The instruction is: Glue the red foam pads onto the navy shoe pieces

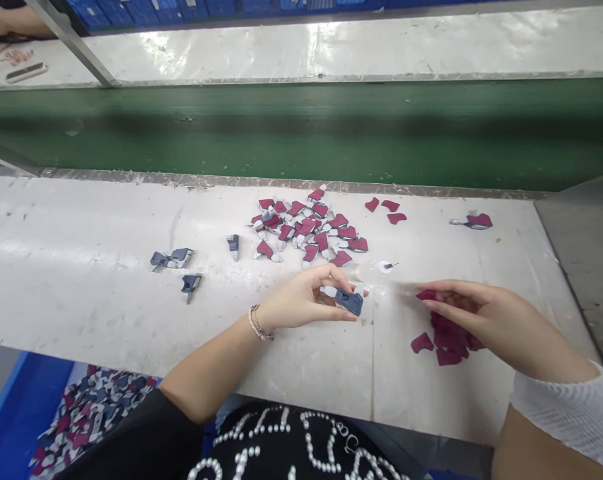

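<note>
Between the thumb and fingers of my left hand (301, 300) is a small dark grey plastic part (350, 302) with a whitish end. My right hand (496, 320) pinches a maroon flat piece (425, 295) at its fingertips. Below that hand lies a heap of maroon pieces (449, 337), partly hidden by the palm, with a single maroon piece (422, 343) at its left. Beyond my left hand spreads a pile of assembled parts with maroon faces (306, 227). Several dark grey parts (181, 255) lie farther left on the white table.
A blue bin (11, 407) full of mixed parts stands at the lower left. Behind the table (81, 300) runs a green conveyor belt (281, 133). Loose maroon pieces (390, 205) and one assembled part (476, 221) lie at the back right. Another person's arm (16, 20) shows at the upper left.
</note>
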`<control>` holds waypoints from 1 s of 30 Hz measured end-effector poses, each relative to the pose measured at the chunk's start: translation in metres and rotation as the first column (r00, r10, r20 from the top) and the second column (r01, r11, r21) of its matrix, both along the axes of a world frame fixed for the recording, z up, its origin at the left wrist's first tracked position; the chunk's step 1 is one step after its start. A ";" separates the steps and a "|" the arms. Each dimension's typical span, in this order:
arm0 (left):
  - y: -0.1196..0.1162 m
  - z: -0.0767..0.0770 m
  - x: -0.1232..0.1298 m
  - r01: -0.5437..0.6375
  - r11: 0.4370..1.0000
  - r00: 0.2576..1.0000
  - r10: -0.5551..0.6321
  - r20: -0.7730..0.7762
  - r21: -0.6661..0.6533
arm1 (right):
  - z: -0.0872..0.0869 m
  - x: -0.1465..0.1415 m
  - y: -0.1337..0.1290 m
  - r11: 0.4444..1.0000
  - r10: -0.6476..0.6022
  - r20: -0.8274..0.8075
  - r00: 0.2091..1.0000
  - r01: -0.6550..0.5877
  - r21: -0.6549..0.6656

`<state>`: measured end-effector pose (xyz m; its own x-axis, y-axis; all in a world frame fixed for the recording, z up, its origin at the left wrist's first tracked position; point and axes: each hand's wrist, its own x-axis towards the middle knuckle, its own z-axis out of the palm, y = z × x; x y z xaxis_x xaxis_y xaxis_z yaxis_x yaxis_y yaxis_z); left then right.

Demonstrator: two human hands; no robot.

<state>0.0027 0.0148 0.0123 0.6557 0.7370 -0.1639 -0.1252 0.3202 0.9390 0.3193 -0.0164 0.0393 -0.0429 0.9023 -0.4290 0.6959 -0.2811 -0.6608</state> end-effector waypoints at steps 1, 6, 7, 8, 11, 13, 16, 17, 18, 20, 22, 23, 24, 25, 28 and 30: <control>0.000 0.000 0.000 -0.004 1.000 1.000 0.004 0.007 -0.003 | 0.004 -0.008 -0.002 0.999 0.039 -0.023 0.999 -0.038 0.034; 0.000 -0.003 0.003 -0.067 0.998 0.996 0.066 0.056 0.017 | 0.027 -0.050 -0.018 0.966 0.202 -0.102 0.974 -0.180 0.187; 0.000 -0.003 0.003 -0.099 0.994 0.994 0.097 0.048 0.046 | 0.032 -0.057 -0.021 0.961 0.223 -0.122 0.967 -0.197 0.196; 0.000 -0.004 0.003 -0.137 0.987 0.990 0.135 0.030 0.087 | 0.036 -0.063 -0.023 0.958 0.232 -0.142 0.962 -0.201 0.202; -0.003 -0.005 0.004 -0.228 0.948 0.969 0.243 -0.040 0.220 | 0.043 -0.076 -0.029 0.961 0.196 -0.159 0.968 -0.157 0.229; -0.005 -0.007 0.004 -0.238 0.932 0.961 0.266 -0.069 0.274 | 0.042 -0.081 -0.029 0.959 0.121 -0.149 0.981 -0.076 0.274; -0.007 -0.011 0.006 -0.234 0.917 0.964 0.263 -0.047 0.323 | 0.039 -0.089 -0.024 0.955 0.058 -0.171 0.983 -0.005 0.296; -0.008 -0.012 0.007 -0.237 0.913 0.964 0.263 -0.034 0.332 | 0.038 -0.091 -0.022 0.958 0.070 -0.182 0.981 -0.015 0.286; -0.008 -0.012 0.007 -0.245 0.909 0.964 0.266 -0.019 0.337 | 0.039 -0.094 -0.020 0.960 0.092 -0.188 0.978 -0.037 0.279; -0.009 -0.013 0.007 -0.253 0.905 0.963 0.270 -0.001 0.343 | 0.040 -0.097 -0.015 0.958 0.115 -0.191 0.975 -0.058 0.282; -0.009 -0.012 0.007 -0.256 0.899 0.962 0.274 0.001 0.356 | 0.042 -0.099 -0.012 0.956 0.091 -0.205 0.975 -0.028 0.292; -0.009 -0.012 0.006 -0.258 0.894 0.960 0.278 -0.004 0.367 | 0.043 -0.100 -0.010 0.958 0.077 -0.221 0.972 -0.010 0.288; -0.009 -0.013 0.006 -0.258 0.888 0.959 0.282 -0.007 0.382 | 0.044 -0.100 -0.009 0.962 0.064 -0.248 0.967 0.006 0.273; -0.009 -0.013 0.006 -0.256 0.880 0.959 0.282 -0.007 0.400 | 0.044 -0.101 -0.008 0.970 0.053 -0.280 0.959 0.017 0.242; -0.010 -0.015 0.005 -0.253 0.847 0.960 0.280 0.011 0.467 | 0.041 -0.102 -0.008 0.989 -0.009 -0.375 0.927 0.065 0.136; -0.010 -0.015 0.005 -0.264 0.814 0.953 0.303 0.010 0.518 | 0.039 -0.102 -0.009 0.990 -0.059 -0.416 0.907 0.106 0.090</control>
